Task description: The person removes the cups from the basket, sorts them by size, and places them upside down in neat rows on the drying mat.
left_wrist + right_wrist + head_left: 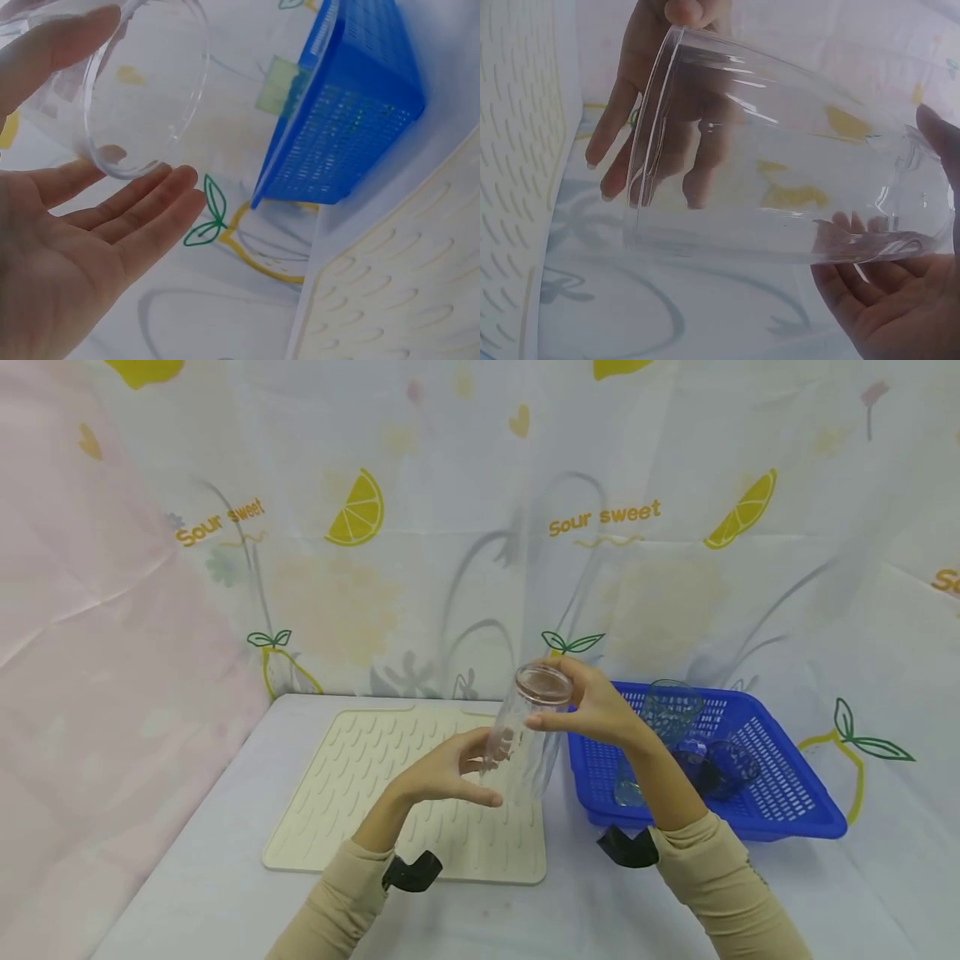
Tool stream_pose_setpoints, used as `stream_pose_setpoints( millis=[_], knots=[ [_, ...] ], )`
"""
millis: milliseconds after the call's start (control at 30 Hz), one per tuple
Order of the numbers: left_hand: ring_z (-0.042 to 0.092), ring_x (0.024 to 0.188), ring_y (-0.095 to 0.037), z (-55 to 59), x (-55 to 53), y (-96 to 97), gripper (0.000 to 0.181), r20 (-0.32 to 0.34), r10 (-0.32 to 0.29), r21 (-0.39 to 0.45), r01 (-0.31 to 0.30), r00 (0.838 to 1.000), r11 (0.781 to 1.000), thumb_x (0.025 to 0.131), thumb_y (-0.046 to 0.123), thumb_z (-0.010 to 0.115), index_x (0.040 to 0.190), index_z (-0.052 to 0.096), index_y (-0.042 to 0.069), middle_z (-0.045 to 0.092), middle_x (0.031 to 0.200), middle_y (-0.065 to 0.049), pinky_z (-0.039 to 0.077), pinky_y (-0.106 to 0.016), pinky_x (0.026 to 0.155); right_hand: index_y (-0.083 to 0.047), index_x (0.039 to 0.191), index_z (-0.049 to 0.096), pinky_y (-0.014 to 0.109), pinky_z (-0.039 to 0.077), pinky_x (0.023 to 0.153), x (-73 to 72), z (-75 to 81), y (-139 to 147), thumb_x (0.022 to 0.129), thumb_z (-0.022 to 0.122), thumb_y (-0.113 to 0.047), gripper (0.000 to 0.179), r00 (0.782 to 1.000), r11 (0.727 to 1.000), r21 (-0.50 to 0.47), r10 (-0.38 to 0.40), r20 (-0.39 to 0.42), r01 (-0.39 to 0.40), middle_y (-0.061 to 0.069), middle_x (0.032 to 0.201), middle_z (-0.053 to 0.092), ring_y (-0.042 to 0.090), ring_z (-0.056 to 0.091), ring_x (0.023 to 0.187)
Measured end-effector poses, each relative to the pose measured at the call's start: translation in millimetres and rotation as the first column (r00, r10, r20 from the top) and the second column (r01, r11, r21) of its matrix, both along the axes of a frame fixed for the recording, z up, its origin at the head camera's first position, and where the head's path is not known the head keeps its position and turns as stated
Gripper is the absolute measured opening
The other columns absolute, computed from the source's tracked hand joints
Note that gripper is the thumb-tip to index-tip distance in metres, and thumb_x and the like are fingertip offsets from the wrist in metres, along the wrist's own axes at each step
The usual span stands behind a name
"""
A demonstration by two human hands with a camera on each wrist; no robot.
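Note:
A tall clear drinking glass (pixel 521 752) is held tilted above the drying mat, its thick base up and its open rim down. My right hand (pixel 596 706) grips it near the base, thumb on the near side and fingers behind. Lower down, at the rim end, my left hand (pixel 442 768) holds the glass between thumb and index finger. In the left wrist view, the other fingers of the left hand (pixel 97 240) are spread fairly straight beside the rim. Through the clear wall of the glass (pixel 780 165), left-hand fingers show in the right wrist view.
A cream drying mat (pixel 337 810) with raised ridges lies on the white-covered table (pixel 217 852), below and left of the hands. To the right stands a blue plastic basket (pixel 806 777) with several glasses in it, among them a greenish glass (pixel 671 710). Behind hangs a lemon-print cloth (pixel 450 577).

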State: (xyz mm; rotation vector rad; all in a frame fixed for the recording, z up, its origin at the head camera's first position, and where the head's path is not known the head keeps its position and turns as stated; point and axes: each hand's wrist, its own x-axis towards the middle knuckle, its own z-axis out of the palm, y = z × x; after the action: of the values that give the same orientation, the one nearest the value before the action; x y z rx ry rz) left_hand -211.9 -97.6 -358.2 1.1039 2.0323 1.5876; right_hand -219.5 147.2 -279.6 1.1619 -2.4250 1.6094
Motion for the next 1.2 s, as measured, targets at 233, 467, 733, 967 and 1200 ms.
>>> stream_pose_setpoints(
  millis=[233,467,733,967,1200],
  knots=[
    [0.049,0.121,-0.035,-3.3,6.9,-10.0,0.065,-0.04,0.06,-0.004,-0.061,0.997,0.998,0.079,0.01,0.073,0.133,0.043,-0.007,0.05,0.132,-0.021,0.043,-0.042,0.103,0.003,0.128,0.047,0.035,0.057,0.077,-1.1,0.9,0.3,0.077,0.078,-0.018,0.063,1.0,1.0,0.003,-0.004,0.002,0.004,0.019,0.116,0.056,0.029,0.059,0.103],
    [0.051,0.119,-0.034,-11.2,16.9,-20.7,0.061,-0.056,0.125,-0.031,-0.127,0.991,0.991,0.078,0.011,0.075,0.129,0.048,-0.008,0.054,0.128,-0.021,0.044,-0.041,0.101,0.001,0.123,0.053,0.034,0.055,0.081,-6.1,-4.0,-1.4,0.073,0.08,-0.011,0.058,1.0,1.0,-0.005,-0.003,-0.018,0.003,0.012,0.109,0.057,0.022,0.06,0.098],
    [0.056,0.112,-0.035,-30.1,27.7,-34.1,0.058,-0.049,0.178,-0.02,-0.179,0.983,0.984,0.079,0.011,0.075,0.128,0.049,-0.008,0.058,0.121,-0.021,0.046,-0.04,0.098,0.0,0.124,0.052,0.038,0.052,0.088,-12.4,-11.3,-5.1,0.073,0.081,-0.012,0.06,1.0,0.999,0.039,-0.004,0.001,0.004,0.011,0.113,0.06,0.022,0.06,0.103],
    [0.059,0.107,-0.035,-57.1,41.0,-61.6,0.054,-0.074,0.325,-0.041,-0.328,0.943,0.944,0.082,0.013,0.073,0.127,0.05,-0.007,0.06,0.116,-0.022,0.048,-0.042,0.095,-0.001,0.126,0.052,0.044,0.05,0.091,-19.4,-19.7,-9.7,0.072,0.081,-0.016,0.063,1.0,0.997,0.075,-0.022,0.007,0.021,0.013,0.114,0.061,0.025,0.059,0.105],
    [0.062,0.103,-0.033,-77.5,67.8,-107.1,0.059,-0.137,0.569,-0.123,-0.584,0.811,0.803,0.079,0.019,0.076,0.125,0.052,-0.008,0.063,0.113,-0.022,0.052,-0.04,0.089,-0.003,0.127,0.051,0.042,0.05,0.09,-23.9,-29.5,-16.2,0.072,0.081,-0.019,0.065,0.998,0.996,0.085,-0.036,0.05,0.032,0.012,0.117,0.059,0.024,0.059,0.105]
  ],
)
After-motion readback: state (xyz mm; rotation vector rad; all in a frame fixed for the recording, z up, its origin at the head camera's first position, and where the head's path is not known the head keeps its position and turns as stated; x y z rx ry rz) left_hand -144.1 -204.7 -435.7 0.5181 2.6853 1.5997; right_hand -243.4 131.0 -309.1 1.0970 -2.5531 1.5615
